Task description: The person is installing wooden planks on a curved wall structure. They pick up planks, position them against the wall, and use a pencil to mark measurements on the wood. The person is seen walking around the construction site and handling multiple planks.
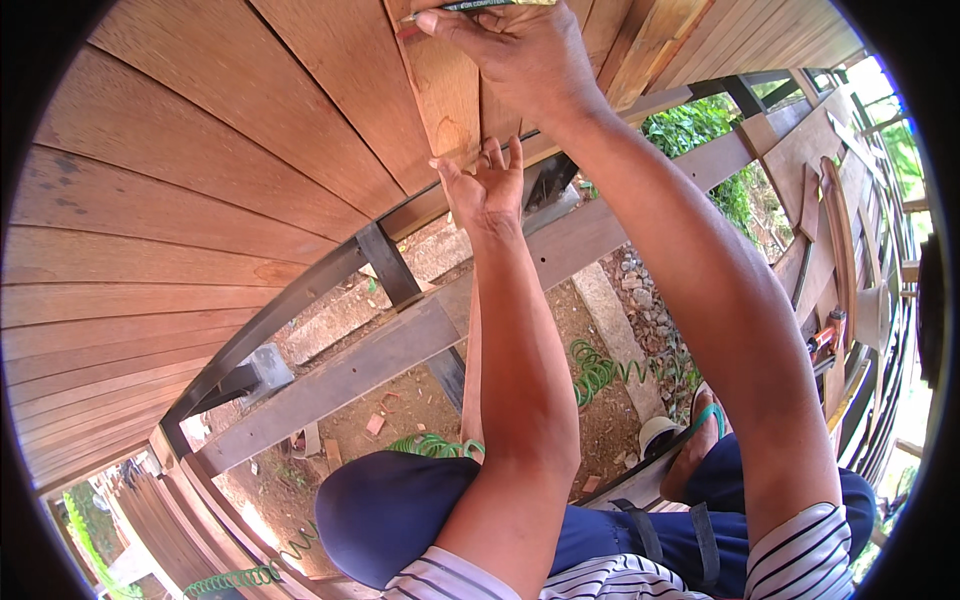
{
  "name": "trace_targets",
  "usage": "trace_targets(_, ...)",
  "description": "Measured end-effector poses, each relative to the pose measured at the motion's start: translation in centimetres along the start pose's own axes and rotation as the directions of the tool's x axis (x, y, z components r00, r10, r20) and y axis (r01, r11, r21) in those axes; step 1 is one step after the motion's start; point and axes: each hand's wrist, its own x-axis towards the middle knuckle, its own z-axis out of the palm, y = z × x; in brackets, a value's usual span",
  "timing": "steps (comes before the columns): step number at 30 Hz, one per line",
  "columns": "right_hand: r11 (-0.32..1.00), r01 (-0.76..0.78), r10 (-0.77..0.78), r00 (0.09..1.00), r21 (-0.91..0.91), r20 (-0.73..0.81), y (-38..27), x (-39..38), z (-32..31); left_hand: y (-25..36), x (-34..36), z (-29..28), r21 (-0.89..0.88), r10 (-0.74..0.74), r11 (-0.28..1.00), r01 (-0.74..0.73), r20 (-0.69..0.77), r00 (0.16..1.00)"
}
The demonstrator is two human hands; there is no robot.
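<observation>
At the top edge, my right hand (540,65) is closed round a dark green pencil (475,5), its point on a narrow wooden board (445,95). A reddish mark shows on the wood beside the pencil point. The board lies over a deck of reddish-brown planks (300,65), with its near end reaching the deck's edge. My left hand (485,195) is at that near end, the thumb on one side and the fingers on the other, gripping it. Part of the right hand and the board's far end are cut off by the picture's edge.
Another loose board (665,45) lies on the deck to the right. Below run a wooden beam (350,380) and dark metal supports (390,265) over bare soil. A coiled green hose (595,370) hangs beneath. Wood pieces and an orange-and-black tool (828,335) lie at right.
</observation>
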Motion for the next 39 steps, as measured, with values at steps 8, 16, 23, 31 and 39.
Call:
trace_targets(8, 1.000, -0.020, 0.020, 0.993, -0.002, -0.114, 0.4, 0.0, 0.2, 0.3, -0.2, 0.3, -0.071, 0.022, 0.997, -0.027, -0.066, 0.998)
trace_targets(16, 1.000, 0.006, -0.007, 0.999, -0.025, -0.047, 0.9, 0.2, 0.3, 0.6, 0.7, -0.3, -0.181, 0.020, 0.983, -0.017, 0.014, 1.000)
trace_targets(23, 0.998, 0.004, -0.007, 0.999, -0.061, -0.048, 0.9, 0.4, 0.2, 0.6, 0.7, 0.1, -0.201, 0.046, 0.979, -0.042, 0.017, 0.999)
trace_targets(31, 0.997, 0.002, -0.007, 0.998, -0.079, -0.063, 0.4, 0.6, 0.2, 0.3, 0.1, 1.0, -0.204, 0.056, 0.977, -0.055, 0.001, 0.998)
trace_targets(39, 0.999, 0.038, -0.040, 0.997, -0.028, -0.071, 0.7, 0.8, 0.6, 0.5, 0.1, 0.8, -0.178, 0.058, 0.983, -0.044, 0.074, 0.996)
